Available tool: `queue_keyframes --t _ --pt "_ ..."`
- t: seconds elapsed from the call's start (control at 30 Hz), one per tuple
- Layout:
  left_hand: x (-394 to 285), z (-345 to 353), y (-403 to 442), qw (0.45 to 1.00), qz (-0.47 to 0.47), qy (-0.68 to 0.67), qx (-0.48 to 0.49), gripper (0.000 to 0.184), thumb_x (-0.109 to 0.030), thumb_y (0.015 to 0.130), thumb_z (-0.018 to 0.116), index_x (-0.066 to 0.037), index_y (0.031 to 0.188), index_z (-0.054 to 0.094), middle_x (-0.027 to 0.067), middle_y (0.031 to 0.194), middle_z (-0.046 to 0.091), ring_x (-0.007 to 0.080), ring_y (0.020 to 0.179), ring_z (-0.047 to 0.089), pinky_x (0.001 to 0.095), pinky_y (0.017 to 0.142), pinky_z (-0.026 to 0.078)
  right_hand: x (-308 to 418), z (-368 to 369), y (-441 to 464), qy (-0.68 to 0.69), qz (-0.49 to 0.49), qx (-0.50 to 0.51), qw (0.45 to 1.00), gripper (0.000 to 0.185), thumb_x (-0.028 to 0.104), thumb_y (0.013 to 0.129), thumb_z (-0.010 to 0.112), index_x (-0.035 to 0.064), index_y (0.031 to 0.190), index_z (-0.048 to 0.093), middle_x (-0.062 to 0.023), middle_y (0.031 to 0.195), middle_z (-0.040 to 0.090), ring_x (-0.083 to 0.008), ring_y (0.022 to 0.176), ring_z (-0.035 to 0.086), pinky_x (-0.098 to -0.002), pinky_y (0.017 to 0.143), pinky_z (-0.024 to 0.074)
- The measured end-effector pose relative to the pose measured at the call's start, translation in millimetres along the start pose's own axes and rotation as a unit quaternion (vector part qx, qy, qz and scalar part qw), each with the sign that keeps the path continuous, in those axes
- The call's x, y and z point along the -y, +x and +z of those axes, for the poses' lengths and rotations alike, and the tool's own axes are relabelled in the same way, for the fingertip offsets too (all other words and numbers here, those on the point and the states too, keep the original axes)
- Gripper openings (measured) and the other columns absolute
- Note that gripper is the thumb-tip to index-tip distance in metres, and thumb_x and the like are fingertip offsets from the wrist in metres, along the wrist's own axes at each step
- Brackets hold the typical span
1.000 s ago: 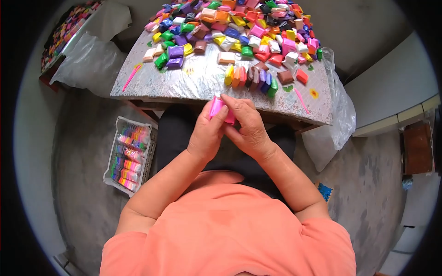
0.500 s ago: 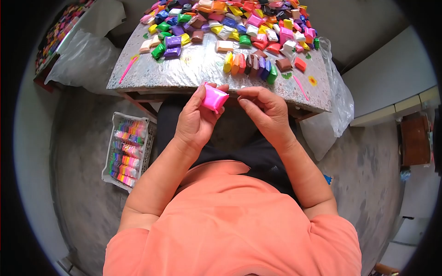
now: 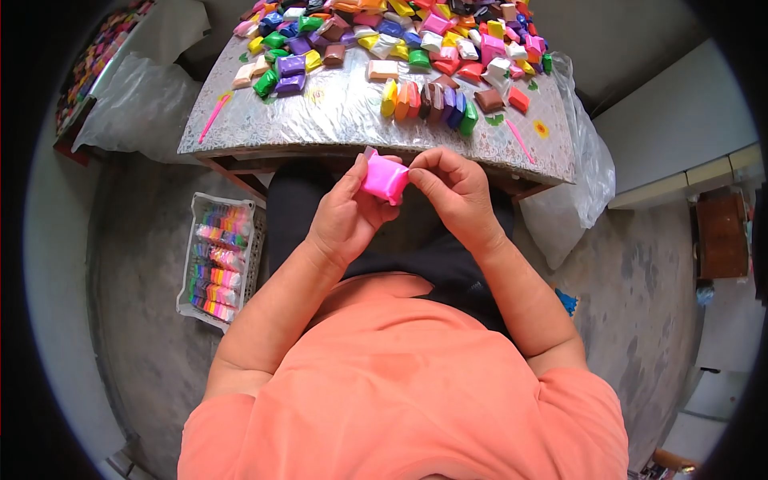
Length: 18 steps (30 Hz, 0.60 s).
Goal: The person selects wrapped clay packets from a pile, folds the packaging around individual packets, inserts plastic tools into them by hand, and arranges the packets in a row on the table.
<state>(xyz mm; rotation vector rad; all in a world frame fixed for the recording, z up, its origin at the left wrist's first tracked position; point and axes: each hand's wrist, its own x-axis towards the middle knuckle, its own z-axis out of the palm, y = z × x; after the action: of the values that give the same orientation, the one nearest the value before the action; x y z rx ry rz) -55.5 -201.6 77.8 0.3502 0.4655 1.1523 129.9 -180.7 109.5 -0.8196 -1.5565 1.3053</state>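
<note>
A small, shiny pink wrapped packet (image 3: 385, 178) is in my left hand (image 3: 342, 214), above my lap at the table's front edge. My left thumb presses one side, and the fingers lie behind and beneath it. My right hand (image 3: 458, 192) pinches the packet's right corner between thumb and index finger. Just beyond, on the table, stands a row of upright packets (image 3: 426, 106) in yellow, orange, brown, purple, blue and green. A brown packet (image 3: 489, 101) and a red packet (image 3: 518, 99) lie to the right of that row.
A heap of colourful packets (image 3: 400, 32) covers the far part of the patterned table (image 3: 272, 128). Pink sticks (image 3: 214, 118) lie near both sides. On the floor at left stands a white crate (image 3: 189, 264) of bagged packets. Clear plastic bags (image 3: 132, 104) flank the table.
My left hand has shifted slightly right and the pink packet has turned a little. My right thumb and index finger have closed on its corner, where before they were apart from it.
</note>
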Motion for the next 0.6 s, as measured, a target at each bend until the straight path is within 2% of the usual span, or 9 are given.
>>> queue_keyframes --t 0.13,0.23,0.33,0.43,0.53,0.57,0.6 --pt "-4 -16 1 0.999 -0.036 0.033 0.016 0.023 -0.027 0.101 0.054 -0.006 0.111 0.059 0.0048 0.096 0.065 0.0141 0.076 0.061 0.0266 0.061 0.049 -4 -6 5 -0.069 -0.03 -0.009 0.997 0.005 0.003 0.092 0.063 -0.0006 0.093 0.061 0.0 0.083 0.062 -0.0055 0.077 0.056 -0.0226 0.069 0.0472" --pt "-6 -15 -2 0.998 -0.031 0.059 0.0 0.02 -0.023 0.101 0.055 -0.005 0.108 0.06 0.0035 0.093 0.064 0.0121 0.069 0.059 0.0233 0.054 0.047 -10 -8 8 -0.07 -0.02 -0.024 0.997 0.005 0.003 0.093 0.062 -0.0003 0.096 0.06 0.0004 0.082 0.062 -0.0057 0.076 0.055 -0.0231 0.068 0.0475" --pt "-9 -17 5 0.993 0.004 0.115 -0.015 0.02 -0.021 0.1 0.055 -0.004 0.109 0.06 0.0036 0.09 0.065 0.0116 0.067 0.06 0.0226 0.051 0.048 -3 1 6 -0.037 -0.025 -0.085 0.995 0.011 0.005 0.091 0.066 0.0007 0.098 0.059 0.0002 0.082 0.061 -0.0055 0.074 0.054 -0.0233 0.067 0.047" --pt "-13 -14 6 0.986 0.046 0.148 -0.066 0.021 -0.021 0.1 0.055 -0.003 0.11 0.061 0.0041 0.089 0.065 0.0119 0.068 0.062 0.023 0.054 0.052 -10 0 -2 -0.116 -0.09 -0.034 0.989 0.021 0.006 0.086 0.073 0.0026 0.1 0.058 -0.0017 0.082 0.059 -0.0084 0.071 0.056 -0.024 0.066 0.047" --pt "-14 -10 4 0.98 0.064 0.172 -0.083 0.021 -0.019 0.1 0.054 -0.001 0.109 0.062 0.0057 0.091 0.067 0.0136 0.071 0.065 0.0246 0.058 0.056 -8 -1 2 -0.262 -0.163 -0.012 0.951 0.028 0.007 0.08 0.079 0.0045 0.099 0.058 -0.0044 0.083 0.057 -0.0129 0.069 0.056 -0.0249 0.064 0.0468" --pt "-13 -10 4 0.979 0.066 0.177 -0.079 0.021 -0.018 0.1 0.054 -0.001 0.11 0.062 0.0062 0.091 0.067 0.014 0.071 0.066 0.0251 0.059 0.057 -8 -2 3 -0.273 -0.167 -0.009 0.947 0.028 0.005 0.08 0.078 0.005 0.1 0.059 -0.0065 0.085 0.056 -0.0169 0.069 0.058 -0.0266 0.063 0.0477" --pt "-12 -12 5 0.978 0.068 0.182 -0.076 0.021 -0.017 0.099 0.054 0.0 0.11 0.062 0.0067 0.092 0.067 0.0143 0.072 0.067 0.0256 0.061 0.057 -10 -2 5 -0.272 -0.175 -0.014 0.946 0.027 0.004 0.08 0.077 0.0048 0.1 0.059 -0.0067 0.085 0.056 -0.0169 0.069 0.058 -0.027 0.062 0.0479"
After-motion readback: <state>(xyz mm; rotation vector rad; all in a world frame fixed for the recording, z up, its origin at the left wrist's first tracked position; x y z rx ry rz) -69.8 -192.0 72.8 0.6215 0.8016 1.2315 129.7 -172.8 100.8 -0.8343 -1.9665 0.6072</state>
